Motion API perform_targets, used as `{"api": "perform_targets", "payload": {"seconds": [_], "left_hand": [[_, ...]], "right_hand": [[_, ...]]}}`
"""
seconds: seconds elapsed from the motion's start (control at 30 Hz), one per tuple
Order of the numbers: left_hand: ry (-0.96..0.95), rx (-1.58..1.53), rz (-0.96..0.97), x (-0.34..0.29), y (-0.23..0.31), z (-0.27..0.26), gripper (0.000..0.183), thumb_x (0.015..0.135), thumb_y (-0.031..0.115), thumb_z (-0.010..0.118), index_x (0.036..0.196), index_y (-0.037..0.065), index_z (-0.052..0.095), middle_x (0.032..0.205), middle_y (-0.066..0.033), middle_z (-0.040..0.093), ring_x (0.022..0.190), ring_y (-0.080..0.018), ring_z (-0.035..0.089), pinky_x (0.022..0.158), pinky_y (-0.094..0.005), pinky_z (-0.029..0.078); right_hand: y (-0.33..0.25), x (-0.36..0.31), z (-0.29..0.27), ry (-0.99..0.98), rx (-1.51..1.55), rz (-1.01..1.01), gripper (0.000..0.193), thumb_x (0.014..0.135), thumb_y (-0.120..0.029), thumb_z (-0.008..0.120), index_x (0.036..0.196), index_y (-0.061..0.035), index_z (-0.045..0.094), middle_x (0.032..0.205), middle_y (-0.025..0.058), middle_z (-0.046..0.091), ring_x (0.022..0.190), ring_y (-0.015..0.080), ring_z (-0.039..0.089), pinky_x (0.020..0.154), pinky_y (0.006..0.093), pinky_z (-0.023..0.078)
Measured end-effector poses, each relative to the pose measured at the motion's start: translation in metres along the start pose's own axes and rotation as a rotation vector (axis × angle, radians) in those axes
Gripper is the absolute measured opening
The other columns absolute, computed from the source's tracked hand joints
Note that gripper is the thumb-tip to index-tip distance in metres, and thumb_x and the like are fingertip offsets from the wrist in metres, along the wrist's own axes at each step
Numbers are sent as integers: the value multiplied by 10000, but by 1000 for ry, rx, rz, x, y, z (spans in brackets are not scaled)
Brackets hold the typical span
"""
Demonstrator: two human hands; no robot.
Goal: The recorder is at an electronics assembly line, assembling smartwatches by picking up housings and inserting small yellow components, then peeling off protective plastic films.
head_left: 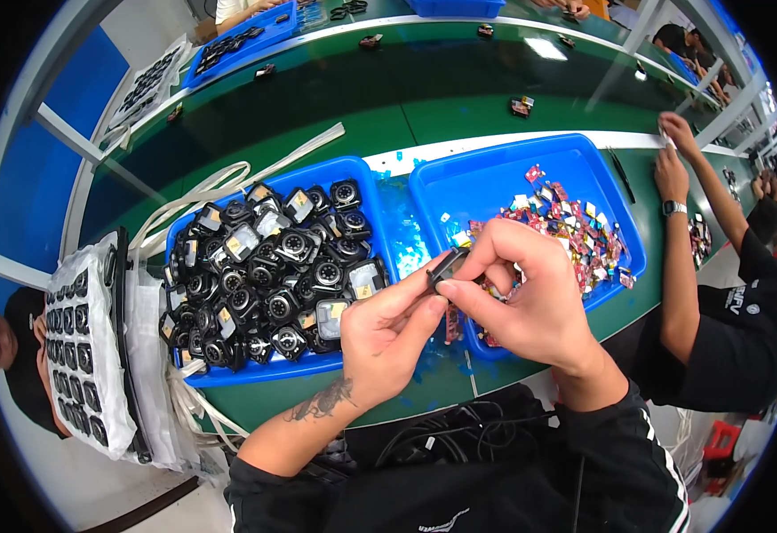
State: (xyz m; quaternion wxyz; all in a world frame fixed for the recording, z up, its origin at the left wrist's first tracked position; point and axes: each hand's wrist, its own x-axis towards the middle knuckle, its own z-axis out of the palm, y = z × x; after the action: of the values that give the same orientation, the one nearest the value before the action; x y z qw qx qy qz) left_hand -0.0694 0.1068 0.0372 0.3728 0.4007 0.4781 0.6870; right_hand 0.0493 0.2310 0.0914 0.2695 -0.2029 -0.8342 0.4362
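Observation:
Between my two hands, over the gap between two blue trays, is a small black smartwatch case (446, 267). My left hand (386, 345) pinches it from the left with thumb and forefinger. On the other side my right hand (530, 298) grips its edge between thumb and bent fingers. My fingers cover much of the case. The left blue tray (366, 174) is heaped with black watch cases (292, 246), many showing round sensor backs. Small red, white and yellow electronic parts (575, 222) lie in the right blue tray (495, 160), partly behind my right hand.
White straps (228, 182) lie behind the left tray. A stack of white trays with watch parts (82, 346) stands at far left. Black tweezers (620, 173) rest beside the right tray. A co-worker's arms (677, 204) work at right. Small parts (521, 107) sit on the green bench.

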Motion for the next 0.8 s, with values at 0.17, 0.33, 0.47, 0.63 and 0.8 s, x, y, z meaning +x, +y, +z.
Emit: {"api": "perform_targets", "payload": {"seconds": [0.17, 0.33, 0.47, 0.63, 0.8], "left_hand": [[-98, 198, 88, -4, 3, -8, 406, 963, 2, 557, 1356, -74, 491, 1168, -100, 649, 983, -85, 589, 846, -218, 484], [44, -33, 31, 1, -9, 0, 394, 968, 20, 556, 1343, -83, 497, 1163, -104, 651, 999, -96, 603, 865, -237, 492], [242, -268, -11, 13, -13, -3, 377, 972, 19, 530, 1328, -94, 479, 1175, -142, 641, 1024, -150, 632, 897, -277, 507], [217, -272, 39, 9, 2, 1, 368, 963, -30, 512, 1329, -62, 496, 1147, -146, 628, 998, -150, 623, 903, -278, 512], [114, 55, 224, 9, 0, -8, 319, 963, -50, 500, 1276, -63, 555, 1147, -115, 588, 997, -134, 615, 847, -266, 520]], "right_hand": [[8, -2, 6, 97, 267, -109, 314, 725, 6, 754, 792, -49, 452, 723, 28, 418, 658, 120, 434, 599, 263, 379], [14, 5, 13, 48, 93, -75, 341, 739, 22, 741, 856, -60, 432, 888, 44, 482, 821, 117, 476, 752, 265, 428], [21, 5, 25, 133, 97, -266, 412, 674, -79, 820, 1001, -33, 572, 919, 101, 571, 840, 241, 563, 749, 329, 464], [8, -12, 23, 139, -176, -418, 253, 717, 37, 753, 948, -11, 662, 851, 115, 639, 735, 270, 644, 622, 328, 523], [11, -9, 20, 136, 159, -173, 270, 712, 48, 762, 956, 0, 657, 884, 108, 643, 795, 210, 639, 670, 304, 531]]}}
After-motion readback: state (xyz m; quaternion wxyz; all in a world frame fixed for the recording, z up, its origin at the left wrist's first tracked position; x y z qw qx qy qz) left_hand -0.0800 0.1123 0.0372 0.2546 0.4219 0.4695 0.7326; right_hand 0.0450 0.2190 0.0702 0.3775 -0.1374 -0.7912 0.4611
